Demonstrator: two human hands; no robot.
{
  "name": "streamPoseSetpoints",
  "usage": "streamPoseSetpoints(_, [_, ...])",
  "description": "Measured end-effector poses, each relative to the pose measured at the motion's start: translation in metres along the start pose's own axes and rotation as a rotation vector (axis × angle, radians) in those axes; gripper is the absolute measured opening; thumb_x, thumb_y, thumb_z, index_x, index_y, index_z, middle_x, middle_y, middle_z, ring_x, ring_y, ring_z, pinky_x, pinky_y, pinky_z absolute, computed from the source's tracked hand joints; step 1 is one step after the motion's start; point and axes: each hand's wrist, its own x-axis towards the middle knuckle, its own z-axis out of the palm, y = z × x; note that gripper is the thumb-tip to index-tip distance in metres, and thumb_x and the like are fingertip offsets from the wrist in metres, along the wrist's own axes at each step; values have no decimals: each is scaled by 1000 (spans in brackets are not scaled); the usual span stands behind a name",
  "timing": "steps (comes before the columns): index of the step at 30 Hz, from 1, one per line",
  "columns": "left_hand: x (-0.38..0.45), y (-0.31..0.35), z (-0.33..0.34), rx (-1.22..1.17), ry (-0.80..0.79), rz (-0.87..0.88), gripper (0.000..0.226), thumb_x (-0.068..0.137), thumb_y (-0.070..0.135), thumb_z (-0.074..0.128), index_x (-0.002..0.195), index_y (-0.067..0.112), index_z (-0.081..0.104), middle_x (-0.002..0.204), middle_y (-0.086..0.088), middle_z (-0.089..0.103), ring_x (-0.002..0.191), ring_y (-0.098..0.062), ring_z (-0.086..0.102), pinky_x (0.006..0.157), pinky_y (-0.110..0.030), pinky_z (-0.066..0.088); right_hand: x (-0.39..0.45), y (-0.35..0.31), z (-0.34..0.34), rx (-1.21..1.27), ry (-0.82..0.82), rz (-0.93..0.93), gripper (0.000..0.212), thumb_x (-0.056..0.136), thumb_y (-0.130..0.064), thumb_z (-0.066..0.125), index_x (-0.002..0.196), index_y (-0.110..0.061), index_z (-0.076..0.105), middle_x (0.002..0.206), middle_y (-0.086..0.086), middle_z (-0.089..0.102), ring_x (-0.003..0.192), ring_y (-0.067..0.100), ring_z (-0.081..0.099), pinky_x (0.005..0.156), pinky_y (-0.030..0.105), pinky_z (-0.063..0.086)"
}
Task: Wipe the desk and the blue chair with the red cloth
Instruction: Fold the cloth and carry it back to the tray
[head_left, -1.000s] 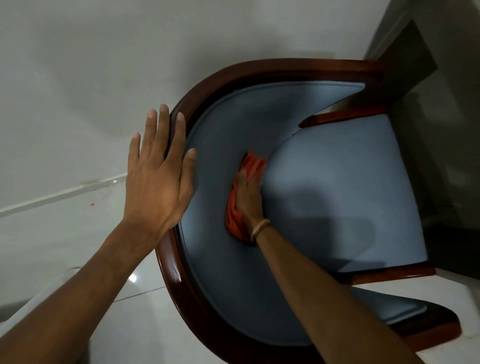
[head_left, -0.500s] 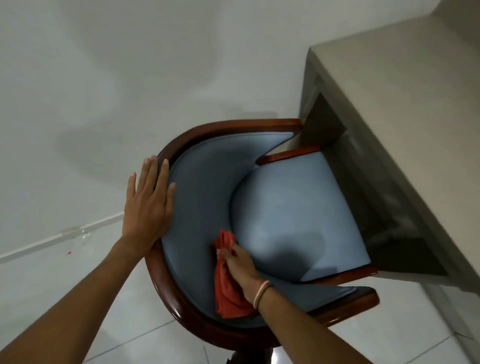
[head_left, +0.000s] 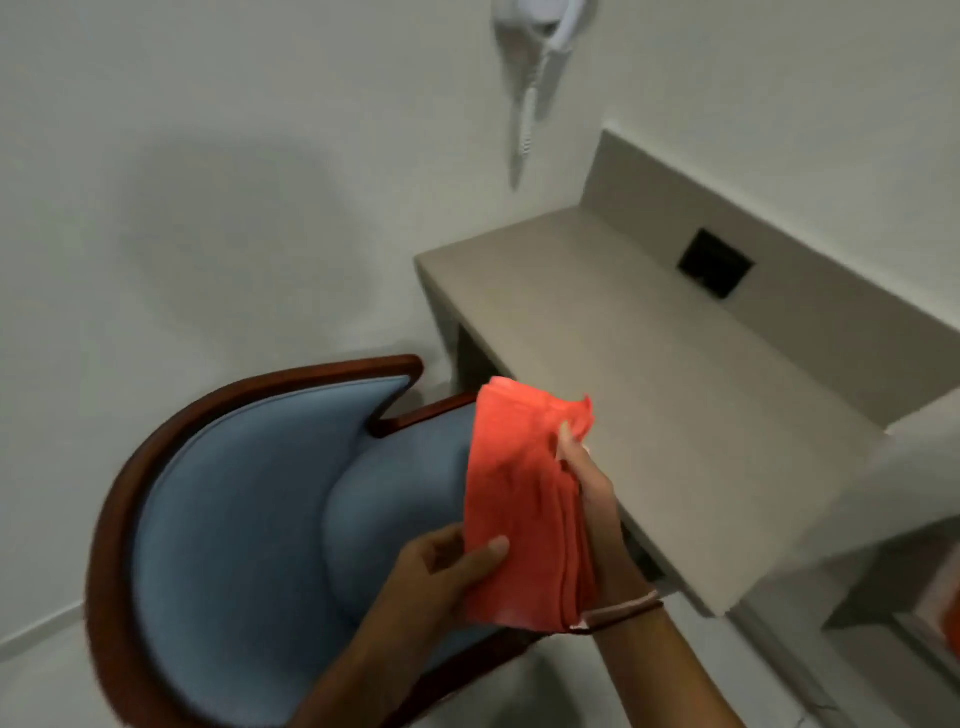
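Head | both hands' fingers grip red cloth (head_left: 519, 499) | above blue chair (head_left: 249, 499) | beside desk (head_left: 649, 374)

No readable text, labels, brands or numbers anywhere in view. Checked the red cloth (head_left: 524, 499), blue chair (head_left: 249, 499) and desk (head_left: 649, 395): all plain surfaces. Dark square panel (head_left: 716, 263) on the desk's far upstand shows no legible marking. White wall-mounted unit (head_left: 540, 31) at far top is blurred, nothing legible on it.
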Motion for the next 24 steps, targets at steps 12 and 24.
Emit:
streamPoseSetpoints(12, [68, -103, 362, 475, -146, 243, 60, 52, 51, 94, 95, 18, 68, 70, -1, 77, 66, -13, 68, 59, -24, 58, -151, -258, -342, -842, 720, -502, 27, 71, 4, 84, 93, -8, 74, 81, 4, 73, 65, 5, 65, 66, 22, 52])
streamPoseSetpoints(24, [145, -181, 532, 1115, -343, 709, 36, 95, 47, 53, 125, 28, 58, 109, 11, 56, 87, 4, 56, 78, -6, 44, -171, -310, -534, -993, 1167, -456, 37, 70, -18, 49, 99, -9, 70, 95, 21, 76, 82, 42, 73, 82, 52, 61])
